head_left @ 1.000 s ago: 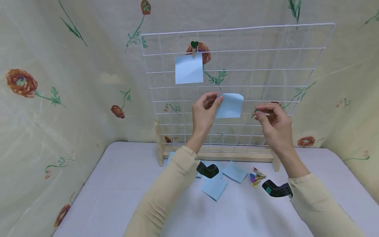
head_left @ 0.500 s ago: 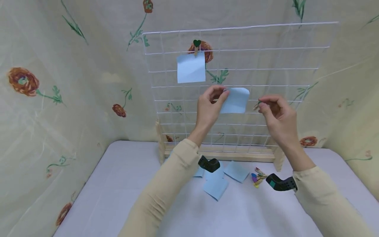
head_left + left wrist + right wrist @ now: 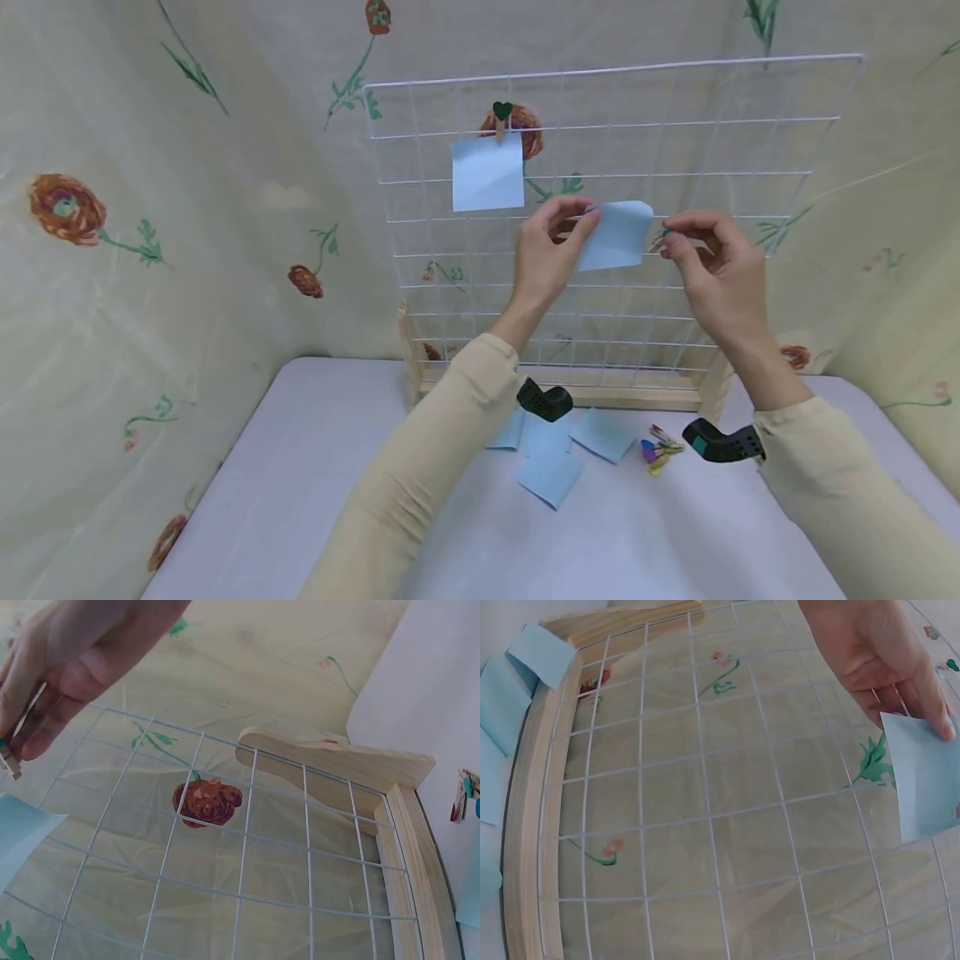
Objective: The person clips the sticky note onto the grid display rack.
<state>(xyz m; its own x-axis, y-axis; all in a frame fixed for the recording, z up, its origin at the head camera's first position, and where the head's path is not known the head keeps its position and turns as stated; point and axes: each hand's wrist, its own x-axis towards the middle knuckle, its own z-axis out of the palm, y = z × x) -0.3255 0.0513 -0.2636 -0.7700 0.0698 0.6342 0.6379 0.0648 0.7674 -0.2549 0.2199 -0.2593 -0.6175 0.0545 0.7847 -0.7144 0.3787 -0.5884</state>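
My left hand (image 3: 550, 254) pinches a light blue sheet of note paper (image 3: 618, 236) by its upper left corner, in front of the white wire grid (image 3: 615, 69). Just right of the sheet, my right hand (image 3: 726, 271) holds a small wooden clothespin (image 3: 660, 239) between thumb and fingertips. The clothespin also shows at the left edge of the left wrist view. Higher on the grid, another blue sheet (image 3: 487, 177) hangs from a clothespin with a green heart (image 3: 502, 112). In the right wrist view, the held sheet (image 3: 926, 780) looks close to the wires.
The grid stands upright in a wooden base (image 3: 630, 397) at the back of the white table (image 3: 330, 467). Several blue sheets (image 3: 551, 479) lie in front of it. To their right is a small heap of coloured clothespins (image 3: 660, 452). Flower-patterned cloth (image 3: 247, 208) surrounds the table.
Both hands have moved up and to the right, carrying the sheet and the clothespin. The sheet has tilted slightly, and the gap between it and the clothespin has narrowed.
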